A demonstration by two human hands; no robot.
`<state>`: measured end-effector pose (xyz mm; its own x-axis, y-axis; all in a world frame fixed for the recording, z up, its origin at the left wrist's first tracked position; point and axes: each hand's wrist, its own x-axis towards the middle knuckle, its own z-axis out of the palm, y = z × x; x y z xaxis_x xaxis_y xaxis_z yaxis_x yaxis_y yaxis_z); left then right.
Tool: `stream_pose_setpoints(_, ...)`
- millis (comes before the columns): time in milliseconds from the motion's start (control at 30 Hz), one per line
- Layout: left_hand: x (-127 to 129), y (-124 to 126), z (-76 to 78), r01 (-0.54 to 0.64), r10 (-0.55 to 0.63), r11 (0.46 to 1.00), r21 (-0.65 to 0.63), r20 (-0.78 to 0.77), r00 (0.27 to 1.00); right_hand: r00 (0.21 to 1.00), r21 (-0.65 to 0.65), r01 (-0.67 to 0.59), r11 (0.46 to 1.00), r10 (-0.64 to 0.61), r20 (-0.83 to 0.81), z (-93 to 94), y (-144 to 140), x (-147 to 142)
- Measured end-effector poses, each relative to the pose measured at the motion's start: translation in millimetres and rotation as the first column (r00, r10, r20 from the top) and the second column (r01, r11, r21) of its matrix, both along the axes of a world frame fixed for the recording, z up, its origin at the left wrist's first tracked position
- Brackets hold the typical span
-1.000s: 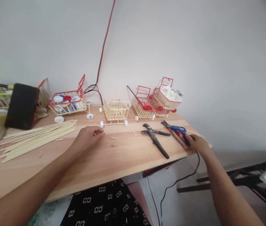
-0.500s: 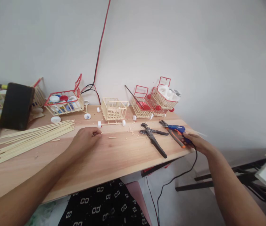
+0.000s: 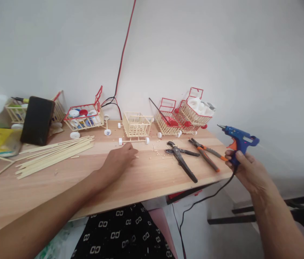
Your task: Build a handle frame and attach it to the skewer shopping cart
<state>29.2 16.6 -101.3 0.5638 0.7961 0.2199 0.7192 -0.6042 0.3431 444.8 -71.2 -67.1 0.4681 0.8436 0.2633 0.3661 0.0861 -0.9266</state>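
Observation:
My right hand point(image 3: 245, 169) is wrapped round the handle of a blue hot glue gun point(image 3: 239, 138) with an orange trigger, raised off the table's right edge. Its nozzle points left and a black cord hangs from the grip. Low over the tabletop, my left hand point(image 3: 121, 158) has its fingers pinched together. The end of a short wooden stick piece point(image 3: 137, 157) shows at its fingertips. Just beyond stands a small unpainted cart point(image 3: 137, 126) made of sticks, with white wheels.
Dark cutters point(image 3: 180, 160) and orange-handled pliers point(image 3: 206, 156) lie to the right among stick scraps. Long sticks point(image 3: 57, 154) lie at left near a black phone-like slab point(image 3: 37, 120). Red-trimmed carts point(image 3: 83, 117) line the wall, some holding bottle caps or white items.
My right hand has lifted the glue gun from beside the pliers, up and to the right. My left hand has moved right to the short stick piece. The view has shifted slightly left.

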Motion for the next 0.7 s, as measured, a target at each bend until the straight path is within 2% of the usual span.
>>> stream_pose_setpoints(133,8,3,-5.4,0.052,-0.047,0.998,0.031,-0.149,0.988,0.97,0.045,-0.091,0.995,0.098,-0.222,10.5,-4,-40)
stream_pose_setpoints(233,9,3,-11.7,0.04,-0.036,0.999,0.03,-0.106,0.994,0.933,0.066,-0.166,0.984,0.178,-0.313,15.9,-7,-72)
stream_pose_setpoints(300,8,2,-11.4,-0.009,0.009,0.999,-0.031,0.006,1.0,0.897,0.066,-0.247,0.967,0.254,-0.362,16.9,-8,-93)
stream_pose_setpoints(367,6,0,-6.5,-0.042,0.074,0.984,-0.174,0.182,0.98,0.855,0.048,-0.328,0.944,0.317,-0.411,14.5,-9,-112)
stream_pose_setpoints(433,2,-1,1.0,0.042,0.102,0.944,-0.326,0.411,0.906,0.822,0.026,-0.383,0.923,0.354,-0.446,8.4,-9,-129)
stream_pose_setpoints(500,-3,-3,7.6,0.16,0.131,0.892,-0.423,0.58,0.804,0.806,-0.007,-0.428,0.904,0.379,-0.455,0.0,-8,-143)
stream_pose_setpoints(600,-10,-5,11.5,0.203,0.233,0.83,-0.519,0.655,0.719,0.809,-0.07,-0.475,0.877,0.404,-0.428,-11.9,-6,-162)
stream_pose_setpoints(700,-14,-4,8.9,0.214,0.292,0.807,-0.551,0.686,0.667,0.818,-0.101,-0.478,0.872,0.401,-0.413,-18.6,-1,-175)
